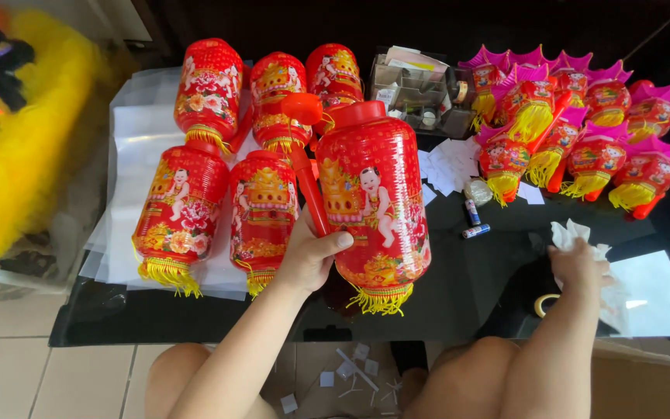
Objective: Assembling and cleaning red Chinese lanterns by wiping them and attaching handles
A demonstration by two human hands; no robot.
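My left hand [309,254] grips the red plastic handle [305,167] of a big red lantern [374,198] with a printed child figure and yellow fringe, held just above the black table [459,295]. My right hand [579,264] reaches to the right and rests on a crumpled white paper piece [575,234] on the table, near a roll of tape [543,304].
Several similar red lanterns [184,206] lie on clear plastic sheets at the left. Smaller lanterns with pink tops [583,132] are piled at the back right. A grey organiser box [420,89], two small batteries [473,219] and white paper scraps lie mid-table. A yellow furry costume [17,140] lies at far left.
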